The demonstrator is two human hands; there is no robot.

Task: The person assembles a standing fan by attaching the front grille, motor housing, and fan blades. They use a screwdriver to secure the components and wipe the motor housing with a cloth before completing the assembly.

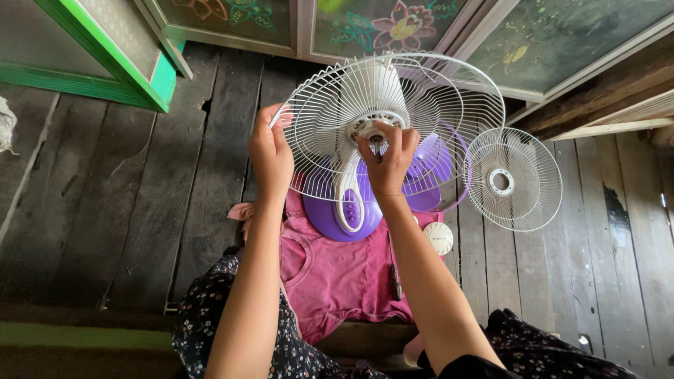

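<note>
A white and purple electric fan lies in front of me, its white wire rear guard (421,105) facing up. My left hand (269,151) grips the guard's left rim. My right hand (388,158) pinches the small part at the motor hub (366,126) in the guard's middle. The purple fan base (330,217) and a white stem (349,196) show beneath the guard.
A second white wire guard (513,180) lies on the dark wooden floor to the right. A small white round cap (439,238) and a dark screwdriver (395,277) rest on a pink cloth (337,277). Painted glass panels (393,24) and a green frame (151,81) stand behind.
</note>
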